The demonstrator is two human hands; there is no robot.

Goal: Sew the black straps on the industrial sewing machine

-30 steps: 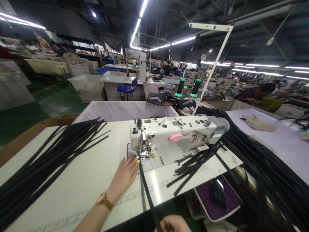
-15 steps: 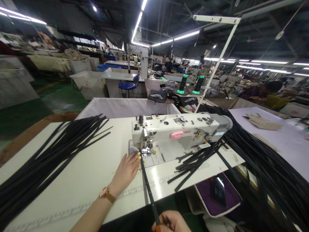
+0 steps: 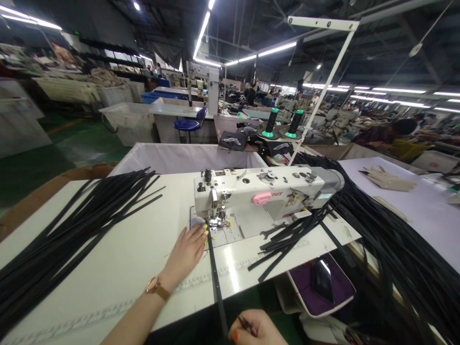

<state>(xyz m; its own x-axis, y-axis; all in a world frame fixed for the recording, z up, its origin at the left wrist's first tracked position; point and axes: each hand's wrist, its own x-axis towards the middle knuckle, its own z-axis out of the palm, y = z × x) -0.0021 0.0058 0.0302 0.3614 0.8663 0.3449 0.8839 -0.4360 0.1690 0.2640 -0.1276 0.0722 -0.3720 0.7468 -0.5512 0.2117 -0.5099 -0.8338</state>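
Note:
My left hand (image 3: 187, 249) lies flat on the machine plate, its fingertips at the left edge of a narrow black strap (image 3: 216, 282) close to the presser foot of a white sewing machine (image 3: 233, 189). From the foot, the strap runs down past the table's front edge. At the bottom of the view, my right hand (image 3: 253, 328) is closed around a small dark tool (image 3: 246, 324), perhaps snips. The strap's lower part passes beside its fingertips; whether they grip it cannot be made out.
Long black straps (image 3: 82, 230) spread over the table's left side, and a shorter bunch (image 3: 287, 244) lies with a wrench (image 3: 271, 232) at the right. A tray with a phone (image 3: 322, 280) sits below the table's right edge. Behind stand thread cones (image 3: 270, 122) and a blue chair (image 3: 187, 125).
The view has shifted slightly. The strap's lower part has swung a little left relative to my right hand, whose fingertips now show more clearly. My left hand stays beside the presser foot.

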